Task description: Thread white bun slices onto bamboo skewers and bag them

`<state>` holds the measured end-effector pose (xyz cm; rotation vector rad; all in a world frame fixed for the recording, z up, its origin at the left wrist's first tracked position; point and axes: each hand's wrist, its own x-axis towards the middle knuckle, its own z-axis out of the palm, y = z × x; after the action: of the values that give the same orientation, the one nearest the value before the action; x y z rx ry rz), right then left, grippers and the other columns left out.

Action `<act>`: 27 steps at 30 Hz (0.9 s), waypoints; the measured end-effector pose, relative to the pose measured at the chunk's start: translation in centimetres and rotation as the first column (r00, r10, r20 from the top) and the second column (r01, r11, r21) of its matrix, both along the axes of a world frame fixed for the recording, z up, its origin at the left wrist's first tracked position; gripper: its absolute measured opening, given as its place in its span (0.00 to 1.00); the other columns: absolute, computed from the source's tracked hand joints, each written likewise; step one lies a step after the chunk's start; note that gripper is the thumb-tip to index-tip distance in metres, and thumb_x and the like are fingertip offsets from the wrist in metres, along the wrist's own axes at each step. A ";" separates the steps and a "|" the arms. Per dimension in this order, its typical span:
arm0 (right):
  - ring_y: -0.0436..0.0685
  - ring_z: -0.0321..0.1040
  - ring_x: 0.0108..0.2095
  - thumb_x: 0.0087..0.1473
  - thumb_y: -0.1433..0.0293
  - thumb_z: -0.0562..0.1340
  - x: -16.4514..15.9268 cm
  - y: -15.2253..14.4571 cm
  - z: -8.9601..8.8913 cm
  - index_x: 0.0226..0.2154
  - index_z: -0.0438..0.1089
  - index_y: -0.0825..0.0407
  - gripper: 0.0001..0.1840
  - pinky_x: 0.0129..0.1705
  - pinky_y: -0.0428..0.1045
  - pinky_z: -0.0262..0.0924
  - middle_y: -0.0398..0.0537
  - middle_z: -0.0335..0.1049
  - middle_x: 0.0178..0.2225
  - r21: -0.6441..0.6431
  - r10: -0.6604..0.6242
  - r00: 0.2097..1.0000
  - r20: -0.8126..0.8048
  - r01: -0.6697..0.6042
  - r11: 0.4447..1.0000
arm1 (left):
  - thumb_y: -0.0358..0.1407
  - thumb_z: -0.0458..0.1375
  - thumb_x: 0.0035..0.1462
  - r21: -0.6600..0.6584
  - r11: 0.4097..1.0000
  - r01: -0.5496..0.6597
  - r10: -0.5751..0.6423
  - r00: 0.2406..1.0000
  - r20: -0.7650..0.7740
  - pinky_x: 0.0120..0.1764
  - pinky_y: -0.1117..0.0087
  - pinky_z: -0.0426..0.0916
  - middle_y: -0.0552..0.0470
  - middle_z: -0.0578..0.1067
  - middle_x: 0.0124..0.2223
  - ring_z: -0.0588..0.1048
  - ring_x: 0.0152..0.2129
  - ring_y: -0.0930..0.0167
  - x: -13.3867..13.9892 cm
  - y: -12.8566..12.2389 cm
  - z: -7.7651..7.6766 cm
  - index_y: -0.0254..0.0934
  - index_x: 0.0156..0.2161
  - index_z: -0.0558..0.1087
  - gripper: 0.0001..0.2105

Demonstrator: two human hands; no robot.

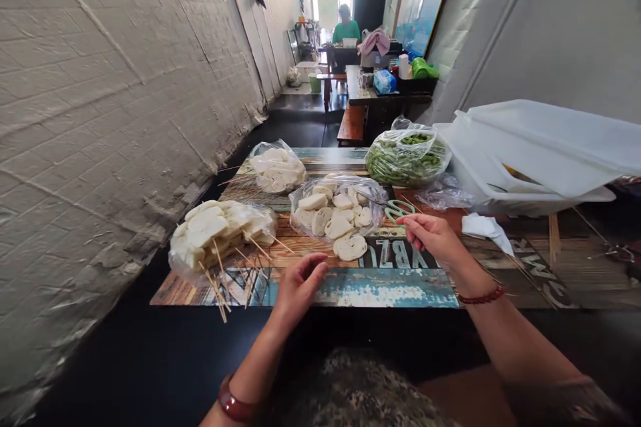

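My left hand [299,285] hovers over the table's front edge, fingers loosely curved and thumb apart, with nothing visible in it. Just beyond it lies an open clear bag [330,210] of pale, spongy round slices, one slice [350,247] resting at its near edge. My right hand [431,235] is closed in a pinch right of that bag; whatever is between the fingertips is too small to make out. Beside those fingertips lie green-handled scissors [398,208]. At left, pale slices threaded on bamboo skewers [207,230] are piled on plastic, their stick ends pointing towards me.
Farther back on the table are another bag of pale slices [278,170], loose skewers and a bag of green vegetables [408,159]. White plastic tubs [531,173] and a crumpled white tissue [485,227] are at right. A person in green [346,31] sits far off.
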<state>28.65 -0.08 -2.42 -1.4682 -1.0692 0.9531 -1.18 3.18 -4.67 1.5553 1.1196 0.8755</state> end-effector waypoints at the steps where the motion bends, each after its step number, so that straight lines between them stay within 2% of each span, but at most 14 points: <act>1: 0.46 0.57 0.17 0.50 0.49 0.64 -0.1 0.3 -0.2 0.36 0.77 0.56 0.26 0.18 0.44 0.50 0.40 0.65 0.19 0.011 0.021 0.999 0.025 -0.022 1.000 | 0.41 0.59 0.57 0.097 0.995 -0.004 0.011 0.997 -0.074 0.37 0.66 0.70 0.46 0.80 0.35 0.77 0.31 0.67 0.4 0.5 -0.1 0.34 0.41 0.77 0.12; 4: 0.46 0.59 0.17 0.53 0.51 0.62 0.1 1.1 -0.7 0.38 0.77 0.57 0.25 0.20 0.44 0.52 0.41 0.66 0.20 0.049 0.019 0.996 0.082 -0.023 0.999 | 0.37 0.56 0.60 0.387 0.920 0.069 0.035 0.966 -0.255 0.38 0.66 0.70 0.46 0.79 0.39 0.76 0.34 0.66 2.0 1.6 -0.2 0.36 0.42 0.76 0.10; 7: 0.46 0.59 0.17 0.55 0.51 0.62 1.3 1.6 -0.9 0.38 0.76 0.57 0.25 0.20 0.44 0.52 0.41 0.66 0.20 0.098 -0.070 0.992 0.109 0.059 0.993 | 0.34 0.57 0.60 0.565 0.809 0.164 0.114 0.898 -0.424 0.44 0.61 0.70 0.44 0.76 0.43 0.75 0.40 0.63 3.6 2.5 -0.2 0.37 0.46 0.75 0.11; 10: 0.47 0.58 0.18 0.53 0.50 0.62 3.1 1.3 -0.9 0.38 0.76 0.57 0.26 0.19 0.44 0.51 0.40 0.65 0.20 0.117 -0.166 0.981 0.102 0.154 0.981 | 0.34 0.61 0.56 0.611 0.744 0.271 0.175 0.804 -0.569 0.48 0.57 0.69 0.43 0.74 0.46 0.73 0.44 0.59 4.8 3.0 -0.6 0.37 0.48 0.73 0.13; 13: 0.47 0.58 0.18 0.50 0.48 0.63 4.7 0.2 -1.0 0.37 0.76 0.56 0.27 0.19 0.44 0.51 0.40 0.65 0.20 0.096 -0.239 0.967 0.088 0.230 0.968 | 0.31 0.62 0.54 0.611 0.729 0.307 0.169 0.784 -0.597 0.47 0.57 0.69 0.43 0.72 0.47 0.72 0.44 0.59 5.2 2.9 -1.2 0.38 0.43 0.73 0.10; 18: 0.48 0.58 0.18 0.48 0.49 0.65 5.5 -1.5 -1.6 0.35 0.76 0.54 0.25 0.19 0.44 0.52 0.40 0.65 0.19 0.059 -0.298 0.951 0.083 0.293 0.954 | 0.28 0.60 0.53 0.613 0.752 0.242 0.147 0.845 -0.515 0.47 0.58 0.68 0.45 0.72 0.47 0.70 0.44 0.61 5.1 2.2 -1.8 0.39 0.39 0.70 0.08; 22: 0.48 0.58 0.18 0.48 0.49 0.66 4.7 -1.8 -2.0 0.36 0.76 0.55 0.26 0.19 0.44 0.51 0.41 0.66 0.19 0.036 -0.272 0.961 0.045 0.271 0.962 | 0.27 0.58 0.53 0.541 0.826 0.160 0.068 0.924 -0.377 0.42 0.62 0.68 0.48 0.74 0.38 0.72 0.37 0.64 5.1 1.8 -1.9 0.37 0.41 0.71 0.10; 25: 0.48 0.58 0.18 0.49 0.49 0.65 4.1 -1.8 -2.1 0.37 0.76 0.55 0.26 0.18 0.44 0.50 0.41 0.66 0.19 0.039 -0.235 0.971 0.041 0.233 0.972 | 0.31 0.59 0.52 0.406 0.912 0.056 0.013 0.986 -0.164 0.40 0.66 0.67 0.50 0.75 0.35 0.73 0.34 0.67 5.3 1.8 -1.5 0.36 0.41 0.74 0.09; 27: 0.47 0.58 0.18 0.51 0.50 0.65 3.7 -1.8 -2.2 0.39 0.76 0.55 0.25 0.19 0.44 0.50 0.41 0.66 0.20 0.044 -0.194 0.980 0.033 0.193 0.980 | 0.34 0.61 0.51 0.228 0.974 -0.004 0.001 1.000 0.012 0.37 0.69 0.66 0.51 0.75 0.33 0.73 0.32 0.69 5.4 1.7 -1.0 0.36 0.34 0.75 0.05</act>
<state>32.31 -1.89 -4.63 -1.5311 -0.9474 0.7650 4.19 4.91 -5.69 1.7329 1.0403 1.0433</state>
